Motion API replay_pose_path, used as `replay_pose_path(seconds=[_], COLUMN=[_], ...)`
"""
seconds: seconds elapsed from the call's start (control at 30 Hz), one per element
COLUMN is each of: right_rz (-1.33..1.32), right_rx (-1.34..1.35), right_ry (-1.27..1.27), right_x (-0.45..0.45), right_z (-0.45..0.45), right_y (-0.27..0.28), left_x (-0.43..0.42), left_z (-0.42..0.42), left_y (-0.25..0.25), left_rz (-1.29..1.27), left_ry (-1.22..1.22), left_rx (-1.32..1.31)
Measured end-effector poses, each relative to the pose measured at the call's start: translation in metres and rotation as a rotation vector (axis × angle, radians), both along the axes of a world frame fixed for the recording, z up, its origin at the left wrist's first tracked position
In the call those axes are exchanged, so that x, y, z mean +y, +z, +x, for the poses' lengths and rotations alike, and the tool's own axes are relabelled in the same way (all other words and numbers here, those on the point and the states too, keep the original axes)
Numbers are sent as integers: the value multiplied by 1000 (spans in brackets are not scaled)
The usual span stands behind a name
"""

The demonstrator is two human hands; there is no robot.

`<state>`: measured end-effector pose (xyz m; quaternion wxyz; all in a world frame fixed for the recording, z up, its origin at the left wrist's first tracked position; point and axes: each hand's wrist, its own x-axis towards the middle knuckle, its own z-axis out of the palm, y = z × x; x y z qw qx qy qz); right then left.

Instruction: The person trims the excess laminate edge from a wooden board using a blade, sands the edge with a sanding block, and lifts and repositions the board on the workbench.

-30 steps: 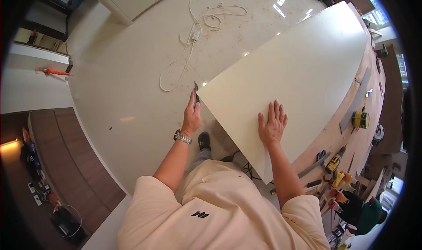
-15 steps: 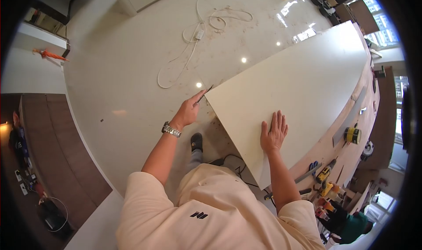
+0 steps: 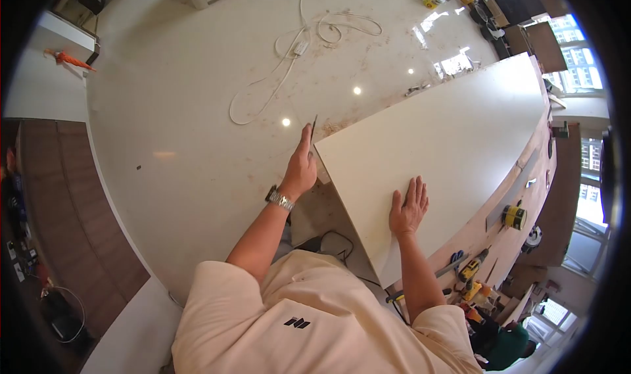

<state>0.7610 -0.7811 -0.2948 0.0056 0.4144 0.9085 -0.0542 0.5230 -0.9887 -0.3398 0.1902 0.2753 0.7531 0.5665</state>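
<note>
A large white board (image 3: 447, 131) lies across the bench on my right, its near left corner jutting out over the floor. My left hand (image 3: 300, 171), with a metal watch on the wrist, is closed around a thin dark pointed tool (image 3: 313, 126) just outside that corner. The tool's tip points away from me; the grip hides most of it, so I cannot tell its exact kind. My right hand (image 3: 408, 211) lies flat on the board's near part, fingers extended and holding nothing.
On the wooden bench top (image 3: 453, 239) beyond the board are a yellow-black tape roll (image 3: 514, 217), a yellow drill (image 3: 474, 265) and a long metal strip. A white extension cord (image 3: 300, 48) and sawdust lie on the floor. A person in green (image 3: 509, 348) is at lower right.
My left hand has moved right along the board's near edge, and the tool has swung to point more directly away from me. My right hand stays flat on the board. The view has shifted slightly.
</note>
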Motion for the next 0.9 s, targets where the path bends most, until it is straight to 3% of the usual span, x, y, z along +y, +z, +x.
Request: replay_pose_path(seconds=[0.13, 0.23, 0.33, 0.57, 0.73, 0.87, 0.9], right_rz=[1, 1, -2, -9, 3, 11, 14], right_rx=[14, 15, 10, 4, 27, 10, 6], right_ry=[7, 5, 13, 18, 35, 38, 38], right_x=[-3, -4, -2, -2, -2, -4, -1], right_z=[1, 1, 2, 2, -1, -1, -4], right_y=[-1, 0, -3, -4, -5, -4, -3], left_x=[6, 11, 8, 8, -13, -9, -13], left_z=[29, 22, 24, 12, -6, -45, -49], left_y=[1, 2, -3, -19, 4, -9, -2], left_rz=[18, 71, 31, 55, 45, -21, 10], left_ry=[68, 75, 145, 130, -57, -302, -266], left_rx=[95, -112, -6, -102, -105, -182, -168])
